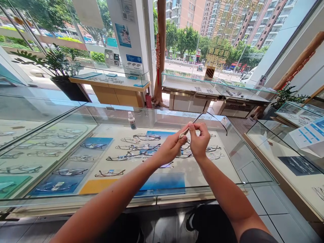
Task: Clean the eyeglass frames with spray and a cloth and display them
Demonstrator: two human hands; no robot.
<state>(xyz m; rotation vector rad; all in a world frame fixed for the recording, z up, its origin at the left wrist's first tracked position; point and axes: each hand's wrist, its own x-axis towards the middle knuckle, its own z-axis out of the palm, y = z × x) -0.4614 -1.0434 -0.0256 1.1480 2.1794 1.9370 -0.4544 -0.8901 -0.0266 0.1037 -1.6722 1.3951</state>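
Both hands meet above the glass display counter [167, 113]. My left hand [170, 147] is closed around a light beige cloth [184, 133], part of which hangs below the fingers. Close beside it, my right hand [199, 139] is pinched on a pair of eyeglasses [223, 126]. Their thin dark temples stick out beyond the fingers, up and to the right. The lenses and most of the front are hidden by the fingers and cloth. A small white spray bottle [132, 120] stands upright on the glass, to the left of the hands.
Inside the counter, under the glass, lie several eyeglass frames [110, 173] on white, blue and yellow panels. Another glass case [286, 152] stands at the right. Further cases [121, 84], a potted plant [67, 84] and a wooden post [161, 50] line the windows.
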